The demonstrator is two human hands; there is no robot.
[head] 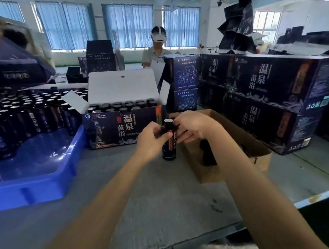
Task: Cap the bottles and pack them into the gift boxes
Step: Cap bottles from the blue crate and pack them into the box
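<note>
Left grip wraps curled fingers and thumb round the middle of one dark, glossy bottle, while the right grip pinches its neck just under the round black cap. That single bottle is upright, a labelled cylinder with its base at the grey counter near the middle, just before the front right corner of one open gift box. This box is dark printed card with a white lid flap raised, and two rows of black-capped bottles show inside, the nearer row partly hidden. Toward the left edge sits one blue plastic tray packed with dark bottles with silvery tops, too many to count. One plain brown cardboard box lies open just right of the held bottle. Two large closed printed boxes are stacked at the right edge
</note>
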